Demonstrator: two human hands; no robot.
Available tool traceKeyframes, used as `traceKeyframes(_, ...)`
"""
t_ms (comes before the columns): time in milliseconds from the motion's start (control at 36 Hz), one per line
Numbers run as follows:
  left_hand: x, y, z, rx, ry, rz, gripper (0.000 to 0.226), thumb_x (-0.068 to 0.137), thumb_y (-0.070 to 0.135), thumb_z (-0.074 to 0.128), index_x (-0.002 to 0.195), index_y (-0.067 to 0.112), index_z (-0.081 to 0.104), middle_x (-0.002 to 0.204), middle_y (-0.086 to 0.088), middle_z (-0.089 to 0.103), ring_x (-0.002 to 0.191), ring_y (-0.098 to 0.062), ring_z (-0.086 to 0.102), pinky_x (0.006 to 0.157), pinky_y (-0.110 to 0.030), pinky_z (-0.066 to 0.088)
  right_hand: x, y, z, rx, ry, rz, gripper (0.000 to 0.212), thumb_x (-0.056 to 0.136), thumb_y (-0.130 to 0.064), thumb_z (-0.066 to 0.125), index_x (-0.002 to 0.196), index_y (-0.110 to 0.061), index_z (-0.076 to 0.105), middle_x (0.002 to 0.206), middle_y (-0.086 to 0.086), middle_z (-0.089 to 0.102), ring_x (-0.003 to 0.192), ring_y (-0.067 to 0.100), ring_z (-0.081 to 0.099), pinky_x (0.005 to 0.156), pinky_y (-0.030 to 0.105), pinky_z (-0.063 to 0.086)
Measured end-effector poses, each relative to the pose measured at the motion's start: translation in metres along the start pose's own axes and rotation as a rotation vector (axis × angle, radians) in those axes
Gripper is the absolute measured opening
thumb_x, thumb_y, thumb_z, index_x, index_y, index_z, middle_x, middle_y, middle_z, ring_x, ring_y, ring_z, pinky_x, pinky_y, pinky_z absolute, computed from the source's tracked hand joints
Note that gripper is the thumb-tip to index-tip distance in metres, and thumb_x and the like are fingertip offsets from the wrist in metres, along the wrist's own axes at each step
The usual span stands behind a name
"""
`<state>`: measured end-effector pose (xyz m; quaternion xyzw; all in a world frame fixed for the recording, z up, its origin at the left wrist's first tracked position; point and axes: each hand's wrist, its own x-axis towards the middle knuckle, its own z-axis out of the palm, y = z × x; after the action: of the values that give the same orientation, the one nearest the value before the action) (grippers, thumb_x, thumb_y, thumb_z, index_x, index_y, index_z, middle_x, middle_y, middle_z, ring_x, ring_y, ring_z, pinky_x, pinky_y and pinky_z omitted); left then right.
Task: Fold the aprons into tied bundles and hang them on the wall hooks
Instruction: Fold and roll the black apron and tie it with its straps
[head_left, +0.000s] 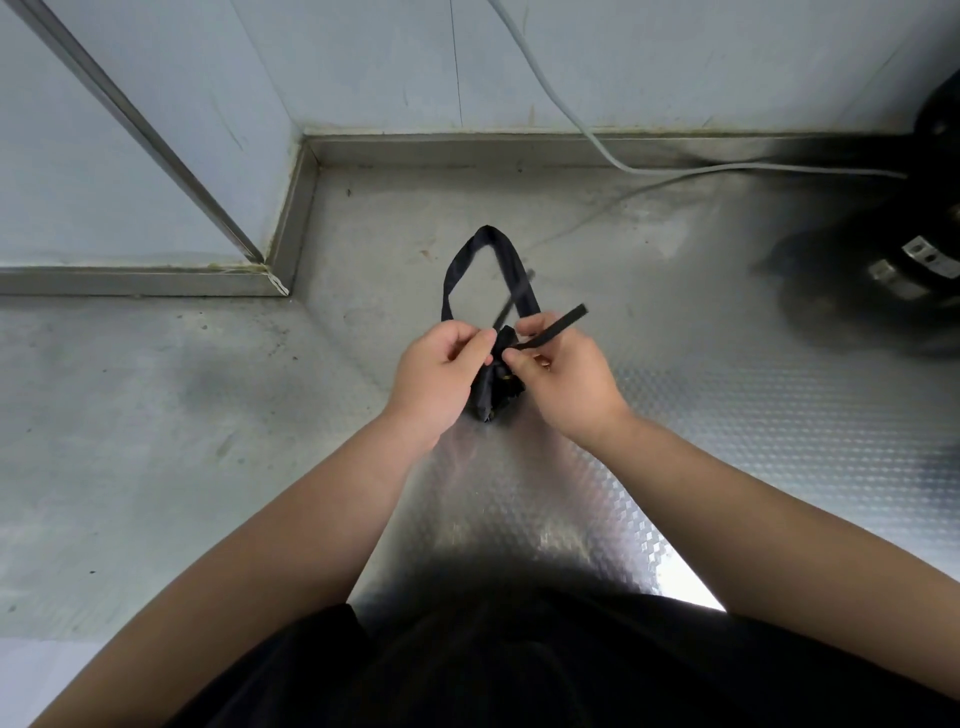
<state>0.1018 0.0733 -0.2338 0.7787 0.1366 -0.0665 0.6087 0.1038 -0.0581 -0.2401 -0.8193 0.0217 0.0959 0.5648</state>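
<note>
A dark apron rolled into a small bundle (491, 397) lies on the steel counter (675, 415) between my hands. Its neck loop (488, 260) stretches away from me, flat on the metal. My left hand (441, 376) pinches the top of the bundle with thumb and fingers curled. My right hand (563, 374) pinches a black tie strap (558, 325) whose free end sticks up to the right. A second thin strap runs up behind the loop. The lower part of the bundle is hidden by my hands.
The counter meets a pale wall at a raised steel lip (519, 148); a corner post juts in at the left (280, 244). A white cable (597, 140) trails across the back. A black appliance (919, 249) stands at the right edge.
</note>
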Motion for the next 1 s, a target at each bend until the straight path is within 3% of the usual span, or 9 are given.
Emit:
traceKeyframes(111, 0.001, -0.002, -0.003, 0.053, -0.008, 0.021, 0.024, 0.091, 0.025, 0.06, 0.067, 0.025, 0.062, 0.057, 0.016, 0.058, 0.056, 0.003, 0.048, 0.062, -0.022, 0.04, 0.0, 0.002, 0.001, -0.251, 0.028, -0.245, 0.011, 0.089, -0.009, 0.062, 0.1, -0.007, 0.066, 0.088, 0.001, 0.069, 0.078, 0.013, 0.063, 0.072, 0.01, 0.041)
traceKeyframes(222, -0.001, 0.0, -0.007, 0.122, -0.096, 0.053, 0.025, 0.094, 0.021, 0.055, 0.07, 0.026, 0.062, 0.075, -0.005, 0.061, 0.073, -0.016, 0.052, 0.069, -0.036, 0.046, 0.002, 0.007, -0.001, -0.435, 0.092, -0.506, 0.013, 0.085, -0.008, 0.06, 0.085, -0.001, 0.071, 0.088, 0.016, 0.067, 0.072, 0.016, 0.059, 0.068, 0.016, 0.041)
traceKeyframes(306, -0.002, 0.001, -0.014, 0.141, -0.213, 0.082, 0.022, 0.094, 0.018, 0.055, 0.077, 0.028, 0.062, 0.072, 0.013, 0.063, 0.072, -0.005, 0.055, 0.075, -0.032, 0.049, 0.004, 0.006, -0.005, -0.438, 0.072, -0.473, 0.011, 0.087, -0.01, 0.061, 0.087, -0.003, 0.07, 0.116, 0.018, 0.059, 0.084, 0.011, 0.053, 0.074, 0.022, 0.042)
traceKeyframes(361, -0.003, -0.001, -0.017, 0.129, -0.27, 0.094, 0.014, 0.09, 0.012, 0.061, 0.086, 0.026, 0.064, 0.076, 0.015, 0.064, 0.072, 0.003, 0.057, 0.077, -0.019, 0.046, 0.005, 0.002, -0.009, -0.367, -0.017, -0.453, 0.016, 0.091, -0.011, 0.06, 0.075, -0.015, 0.061, 0.091, 0.001, 0.064, 0.075, -0.003, 0.05, 0.068, 0.018, 0.039)
traceKeyframes(417, -0.002, -0.003, -0.019, 0.155, -0.249, 0.13, 0.017, 0.087, 0.008, 0.065, 0.09, 0.025, 0.064, 0.08, 0.012, 0.064, 0.073, 0.005, 0.057, 0.079, -0.015, 0.045, 0.005, -0.002, -0.01, -0.336, -0.074, -0.357, 0.026, 0.092, -0.013, 0.059, 0.072, -0.023, 0.046, 0.063, -0.015, 0.047, 0.058, -0.006, 0.047, 0.056, 0.013, 0.033)
traceKeyframes(583, -0.006, -0.004, -0.014, 0.262, -0.112, 0.271, 0.027, 0.085, 0.009, 0.065, 0.09, 0.035, 0.059, 0.078, 0.017, 0.063, 0.076, -0.002, 0.059, 0.077, -0.016, 0.045, 0.007, -0.008, -0.004, 0.037, -0.033, 0.052, 0.01, 0.09, -0.02, 0.064, 0.082, -0.014, 0.061, 0.069, -0.005, 0.058, 0.06, 0.005, 0.051, 0.056, 0.011, 0.041)
traceKeyframes(750, -0.011, -0.007, -0.014, 0.314, -0.122, 0.347, 0.024, 0.085, 0.007, 0.063, 0.091, 0.024, 0.047, 0.08, 0.013, 0.056, 0.075, -0.001, 0.054, 0.074, -0.023, 0.048, 0.003, -0.012, -0.003, -0.315, -0.103, -0.064, 0.035, 0.097, -0.018, 0.051, 0.062, -0.018, 0.048, 0.055, -0.008, 0.043, 0.052, 0.006, 0.039, 0.048, 0.016, 0.028)
traceKeyframes(861, -0.011, -0.007, -0.014, 0.342, -0.131, 0.405, 0.022, 0.085, 0.006, 0.063, 0.09, 0.022, 0.048, 0.08, 0.014, 0.056, 0.076, -0.004, 0.054, 0.074, -0.031, 0.05, 0.006, -0.013, -0.006, -0.024, -0.012, 0.112, 0.013, 0.088, -0.019, 0.066, 0.076, -0.014, 0.066, 0.063, -0.007, 0.058, 0.055, 0.005, 0.05, 0.057, 0.017, 0.04)
traceKeyframes(1000, -0.011, -0.01, -0.014, 0.343, -0.112, 0.4, 0.025, 0.085, 0.006, 0.063, 0.088, 0.025, 0.047, 0.08, 0.013, 0.057, 0.075, -0.005, 0.056, 0.074, -0.026, 0.05, 0.003, -0.019, -0.011, -0.494, -0.233, -0.215, 0.027, 0.097, -0.014, 0.047, 0.088, 0.0, 0.067, 0.063, -0.001, 0.051, 0.064, 0.017, 0.047, 0.056, 0.019, 0.033)
